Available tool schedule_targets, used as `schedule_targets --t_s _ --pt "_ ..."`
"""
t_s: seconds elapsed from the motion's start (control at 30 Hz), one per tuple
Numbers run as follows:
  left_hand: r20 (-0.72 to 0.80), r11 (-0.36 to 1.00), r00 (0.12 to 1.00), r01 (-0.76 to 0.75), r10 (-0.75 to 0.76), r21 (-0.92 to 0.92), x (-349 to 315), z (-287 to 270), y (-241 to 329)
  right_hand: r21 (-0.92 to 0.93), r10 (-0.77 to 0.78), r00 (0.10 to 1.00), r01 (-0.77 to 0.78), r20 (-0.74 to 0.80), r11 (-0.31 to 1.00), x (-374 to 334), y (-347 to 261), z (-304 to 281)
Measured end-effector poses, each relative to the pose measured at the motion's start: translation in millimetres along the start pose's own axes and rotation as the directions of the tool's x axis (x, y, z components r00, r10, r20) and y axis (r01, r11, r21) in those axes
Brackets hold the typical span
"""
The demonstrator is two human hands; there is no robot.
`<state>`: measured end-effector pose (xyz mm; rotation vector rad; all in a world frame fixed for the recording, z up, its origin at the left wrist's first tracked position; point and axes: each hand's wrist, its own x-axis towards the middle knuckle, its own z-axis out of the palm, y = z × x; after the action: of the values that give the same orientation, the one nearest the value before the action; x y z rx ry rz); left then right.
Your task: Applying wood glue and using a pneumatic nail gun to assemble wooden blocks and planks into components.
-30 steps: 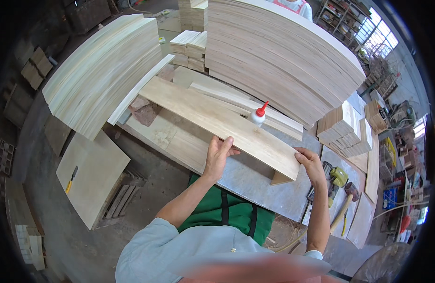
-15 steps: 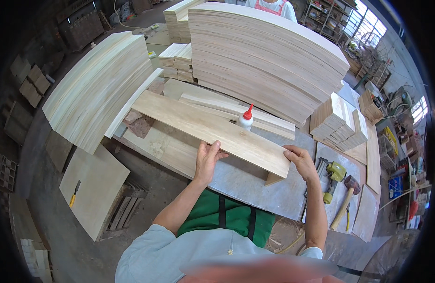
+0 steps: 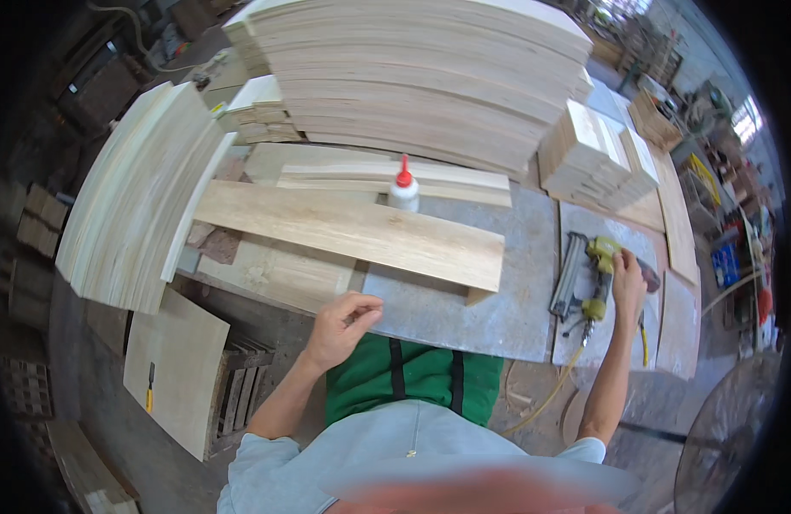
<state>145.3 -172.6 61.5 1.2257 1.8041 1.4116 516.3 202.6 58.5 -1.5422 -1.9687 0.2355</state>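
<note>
A long pale wooden board (image 3: 353,227) lies across the workbench, raised on a short upright piece at its right end. My left hand (image 3: 340,330) is off the board at the bench's front edge, fingers loosely curled and thumb a little apart, holding nothing. Over at the right, my right hand (image 3: 629,278) is between the yellow-green nail gun (image 3: 599,250) and the dark head of a mallet (image 3: 649,276). My hand and forearm hide the mallet's handle. The right fingers are bent and blurred; whether they grip anything is unclear. Behind the board stands a white glue bottle (image 3: 404,195) with a red nozzle.
Tall stacks of boards rise at the back (image 3: 421,77) and left (image 3: 134,206). Smaller blocks (image 3: 588,158) are piled at the back right. A yellow air hose (image 3: 545,398) hangs from the nail gun off the bench. A knife (image 3: 150,387) lies on a lower panel at the left.
Both my hands have let go of the long board. My right hand has moved right to the nail gun and mallet; my left has drawn back. The view has shifted.
</note>
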Motion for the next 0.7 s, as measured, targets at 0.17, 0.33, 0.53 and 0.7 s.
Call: schedule_targets --t_s 0.17,0.33,0.53,0.7 --pt "0.061 0.899 0.949 -0.312 0.308 0.308 23.9 2.8 42.1 -0.366 -0.024 0.992 0.069 0.128 0.928 3.6 134.8 10.9" --pt "0.199 0.769 0.874 -0.485 0.444 0.417 74.3 22.9 66.9 0.03 0.395 0.793 -0.46 0.464 0.887 -0.2 93.8 18.2" --pt "0.399 0.739 0.828 -0.544 0.394 0.398 111.1 38.8 63.4 0.151 0.397 0.776 -0.524 0.491 0.838 6.1 79.1 29.2" --pt "0.507 0.699 0.804 -0.555 0.311 0.451 124.8 48.1 59.6 0.447 0.381 0.764 -0.625 0.521 0.641 9.7 90.0 51.7"
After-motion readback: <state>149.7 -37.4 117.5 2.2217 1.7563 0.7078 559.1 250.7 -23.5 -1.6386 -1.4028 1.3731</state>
